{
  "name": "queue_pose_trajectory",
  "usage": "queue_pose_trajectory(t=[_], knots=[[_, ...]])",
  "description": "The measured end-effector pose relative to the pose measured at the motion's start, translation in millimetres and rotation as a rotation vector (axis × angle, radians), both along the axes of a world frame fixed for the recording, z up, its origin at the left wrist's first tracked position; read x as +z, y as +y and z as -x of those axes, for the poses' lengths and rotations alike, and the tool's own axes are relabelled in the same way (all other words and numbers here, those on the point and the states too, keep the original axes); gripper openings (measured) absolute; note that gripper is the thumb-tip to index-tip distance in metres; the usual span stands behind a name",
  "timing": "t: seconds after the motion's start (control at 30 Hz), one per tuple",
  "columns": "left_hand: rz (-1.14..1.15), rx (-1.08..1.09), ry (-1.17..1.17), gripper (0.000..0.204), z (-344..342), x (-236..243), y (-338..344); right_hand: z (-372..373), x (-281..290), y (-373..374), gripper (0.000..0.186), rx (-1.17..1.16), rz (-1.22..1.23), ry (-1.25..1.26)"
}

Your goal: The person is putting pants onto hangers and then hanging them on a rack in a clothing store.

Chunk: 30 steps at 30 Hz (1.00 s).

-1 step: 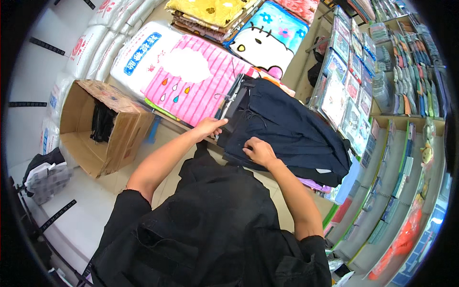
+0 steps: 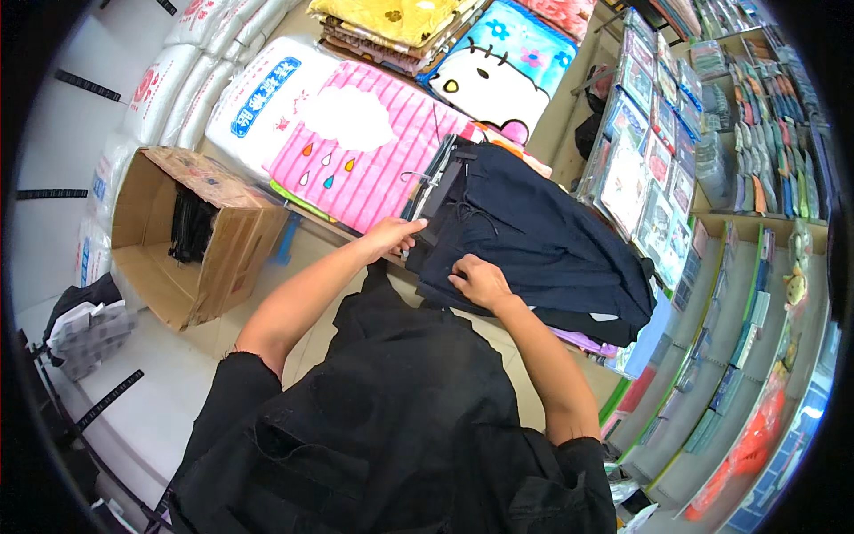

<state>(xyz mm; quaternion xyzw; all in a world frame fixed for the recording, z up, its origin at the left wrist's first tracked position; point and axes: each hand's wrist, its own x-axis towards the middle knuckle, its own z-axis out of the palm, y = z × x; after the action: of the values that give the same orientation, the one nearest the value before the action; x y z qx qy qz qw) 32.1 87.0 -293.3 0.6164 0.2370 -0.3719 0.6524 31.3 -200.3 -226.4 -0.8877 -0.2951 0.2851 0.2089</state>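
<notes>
A stack of dark navy trousers (image 2: 551, 236) lies across the display, waistbands to the left and legs toward the right. Along the waistbands runs a black clip hanger (image 2: 455, 169), its metal hook (image 2: 414, 175) sticking out over the pink bedding. My left hand (image 2: 398, 234) is closed at the hanger's near end, thumb pressed on the clip beside the waistband. My right hand (image 2: 480, 283) rests on the trousers near their front edge, fingers curled against the cloth; its palm side is hidden. A drawstring (image 2: 471, 215) dangles from the top pair.
Pink striped bedding (image 2: 356, 142) and a blue cartoon blanket (image 2: 498, 71) lie behind the trousers. At left stands an open cardboard box (image 2: 240, 245) with black hangers (image 2: 191, 224) inside. Packaged goods (image 2: 654, 169) and shelves (image 2: 712, 329) line the right side.
</notes>
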Motion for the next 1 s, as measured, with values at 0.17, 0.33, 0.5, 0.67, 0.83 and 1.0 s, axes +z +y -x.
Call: queue_pose_trajectory(t=[0.17,0.33,0.5,0.67,0.83,1.0], knots=[[0.276,0.130,0.279,0.061,-9.9,-11.8,4.7,7.1,-31.8,29.5,0.035,0.139,0.106,-0.101],[-0.019,-0.303,-0.027,0.078,-16.9,-25.7,6.9,13.9,-40.8,27.3,0.030,0.148,0.110,-0.160],[-0.020,-0.303,-0.086,0.086,-30.8,-9.9,3.5,34.1,-12.1,14.6,0.031,-0.224,-0.046,-0.189],[0.193,-0.188,0.129,0.071,-39.0,4.0,-8.5,32.3,11.6,16.7,0.034,-0.402,-0.053,-0.184],[0.232,-0.183,0.098,0.070,-47.6,22.9,-11.9,26.8,19.3,21.8,0.031,-0.326,0.073,-0.341],[0.131,-0.148,0.004,0.069,-51.2,48.1,-19.1,23.3,28.7,20.4,0.026,-0.349,-0.069,-0.529]])
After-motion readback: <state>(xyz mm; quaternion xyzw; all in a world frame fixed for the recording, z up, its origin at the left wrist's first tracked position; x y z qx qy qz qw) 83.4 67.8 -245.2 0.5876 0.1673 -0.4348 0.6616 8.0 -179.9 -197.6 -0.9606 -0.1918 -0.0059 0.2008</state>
